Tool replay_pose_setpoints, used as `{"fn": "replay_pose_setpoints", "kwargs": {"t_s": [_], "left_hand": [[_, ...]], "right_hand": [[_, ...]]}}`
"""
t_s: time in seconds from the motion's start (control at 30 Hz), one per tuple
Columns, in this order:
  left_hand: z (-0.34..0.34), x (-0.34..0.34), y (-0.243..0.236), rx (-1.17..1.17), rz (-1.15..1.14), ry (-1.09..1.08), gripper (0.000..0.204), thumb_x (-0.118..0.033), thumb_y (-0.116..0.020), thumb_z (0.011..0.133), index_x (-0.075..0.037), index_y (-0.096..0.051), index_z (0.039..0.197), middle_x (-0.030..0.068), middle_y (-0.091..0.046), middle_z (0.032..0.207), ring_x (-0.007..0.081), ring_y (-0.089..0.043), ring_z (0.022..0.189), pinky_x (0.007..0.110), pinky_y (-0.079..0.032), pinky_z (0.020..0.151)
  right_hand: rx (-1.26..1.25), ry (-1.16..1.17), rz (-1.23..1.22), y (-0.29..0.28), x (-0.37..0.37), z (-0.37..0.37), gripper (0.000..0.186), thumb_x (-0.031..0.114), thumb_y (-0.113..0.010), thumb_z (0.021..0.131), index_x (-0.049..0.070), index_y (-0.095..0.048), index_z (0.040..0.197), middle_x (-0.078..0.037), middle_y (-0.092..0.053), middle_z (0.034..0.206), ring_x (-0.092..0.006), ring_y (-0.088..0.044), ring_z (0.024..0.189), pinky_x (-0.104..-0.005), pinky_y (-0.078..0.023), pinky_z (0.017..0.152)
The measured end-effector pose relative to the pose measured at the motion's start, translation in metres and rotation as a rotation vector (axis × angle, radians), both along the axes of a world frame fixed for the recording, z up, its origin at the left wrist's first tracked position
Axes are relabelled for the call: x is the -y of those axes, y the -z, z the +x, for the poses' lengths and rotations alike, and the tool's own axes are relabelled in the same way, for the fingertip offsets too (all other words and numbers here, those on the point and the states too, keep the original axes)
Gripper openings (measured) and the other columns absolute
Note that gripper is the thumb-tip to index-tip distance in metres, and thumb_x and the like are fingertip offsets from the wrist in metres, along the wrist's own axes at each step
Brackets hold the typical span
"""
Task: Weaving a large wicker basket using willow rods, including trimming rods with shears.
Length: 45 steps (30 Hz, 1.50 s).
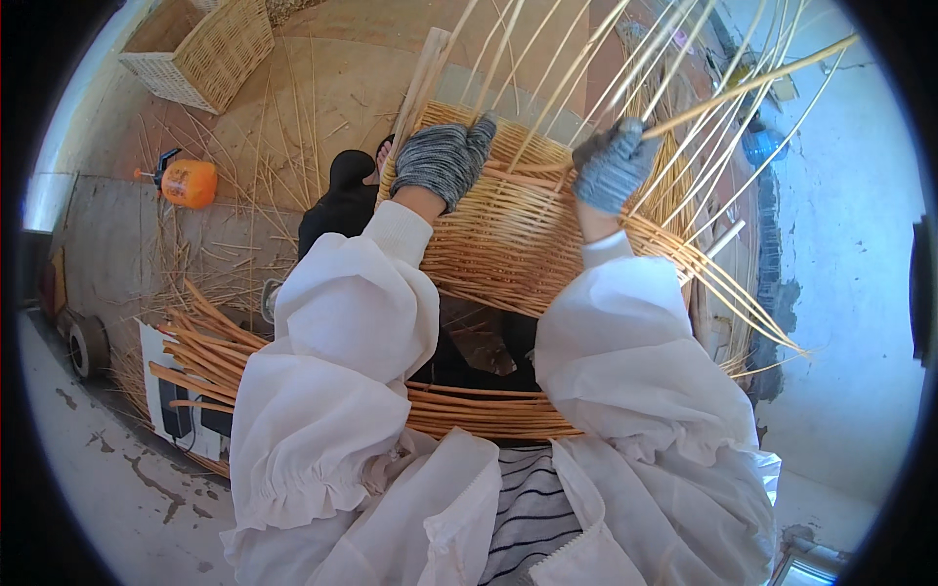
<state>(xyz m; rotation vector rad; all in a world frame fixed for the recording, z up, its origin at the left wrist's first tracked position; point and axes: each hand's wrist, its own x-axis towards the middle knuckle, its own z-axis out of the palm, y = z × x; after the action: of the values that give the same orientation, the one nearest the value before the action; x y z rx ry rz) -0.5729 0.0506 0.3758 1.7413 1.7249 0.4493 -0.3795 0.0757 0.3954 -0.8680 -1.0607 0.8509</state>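
A partly woven wicker basket [508, 244] is in front of me, with long pale stakes [557, 59] fanning up from its far edge. My left hand [445, 161], in a grey knit glove, is closed over the weave near a flat wooden slat [420, 83]. In the right glove, my right hand [614, 166] grips a thick willow rod [752, 88] that slants off to the upper right. Another length of rod runs along the top of the weave between both hands. The fingertips are partly hidden by the gloves.
A bundle of peeled rods [489, 410] lies across my lap. At the left stand an orange spray bottle [189, 184] and a rectangular wicker basket [205, 54]. Loose cut rods litter the floor. A pale wall [850, 195] rises on the right, with a blue water jug [764, 146] near it.
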Motion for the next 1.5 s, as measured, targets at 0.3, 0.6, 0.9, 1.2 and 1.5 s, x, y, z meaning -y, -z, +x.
{"fn": "replay_pose_setpoints", "kwargs": {"t_s": [0.3, 0.6, 0.9, 1.2, 1.5], "left_hand": [[0.014, 0.015, -0.036, -0.124, -0.088, -0.004, 0.088, -0.078, -0.051, 0.069, 0.001, -0.065, 0.105, 0.0231, -0.063, 0.105, 0.0346, -0.06, 0.102, 0.041, -0.046, 0.091], [0.06, -0.009, -0.049, -0.012, 0.656, -0.153, 0.058, -0.056, -0.045, 0.088, -0.009, -0.057, 0.121, 0.0154, -0.054, 0.126, 0.0332, -0.052, 0.116, 0.039, -0.037, 0.102], [0.106, -0.048, -0.089, -0.255, 0.775, 0.239, 0.045, -0.047, -0.045, 0.092, -0.014, -0.056, 0.121, 0.0071, -0.045, 0.137, 0.0253, -0.049, 0.12, 0.034, -0.025, 0.11], [0.133, -0.035, -0.006, -0.451, -0.055, 0.086, 0.058, -0.049, -0.028, 0.095, -0.004, -0.064, 0.104, 0.0173, -0.066, 0.099, 0.0346, -0.062, 0.096, 0.046, -0.042, 0.09], [0.12, -0.003, -0.015, -0.067, 0.051, 0.132, 0.054, -0.064, -0.054, 0.08, -0.013, -0.069, 0.092, 0.0092, -0.068, 0.08, 0.0278, -0.065, 0.083, 0.048, -0.038, 0.093]], "right_hand": [[-0.276, -0.121, 0.001, 0.007, 0.073, 0.04, 0.025, 0.024, -0.046, 0.097, 0.011, -0.043, 0.075, -0.001, -0.038, 0.053, -0.0141, -0.035, 0.041, -0.0347, -0.041, 0.042], [-0.591, 0.07, -0.072, 0.032, 0.028, 0.041, 0.027, 0.022, -0.046, 0.095, 0.011, -0.04, 0.071, -0.002, -0.033, 0.052, -0.0148, -0.033, 0.04, -0.0341, -0.039, 0.039], [-0.713, 0.064, -0.132, 0.06, 0.021, 0.045, 0.02, 0.019, -0.048, 0.094, 0.01, -0.043, 0.077, -0.002, -0.036, 0.054, -0.0151, -0.036, 0.042, -0.0358, -0.045, 0.042], [-0.913, 0.475, -0.011, -0.031, 0.041, 0.142, 0.019, 0.015, -0.05, 0.093, 0.01, -0.046, 0.074, 0.001, -0.036, 0.057, -0.0115, -0.034, 0.048, -0.0285, -0.039, 0.047], [-0.179, 0.116, -0.127, -0.028, -0.017, 0.214, 0.024, 0.03, -0.049, 0.096, 0.014, -0.048, 0.078, 0.003, -0.04, 0.053, -0.009, -0.032, 0.037, -0.0235, -0.024, 0.031]]}}
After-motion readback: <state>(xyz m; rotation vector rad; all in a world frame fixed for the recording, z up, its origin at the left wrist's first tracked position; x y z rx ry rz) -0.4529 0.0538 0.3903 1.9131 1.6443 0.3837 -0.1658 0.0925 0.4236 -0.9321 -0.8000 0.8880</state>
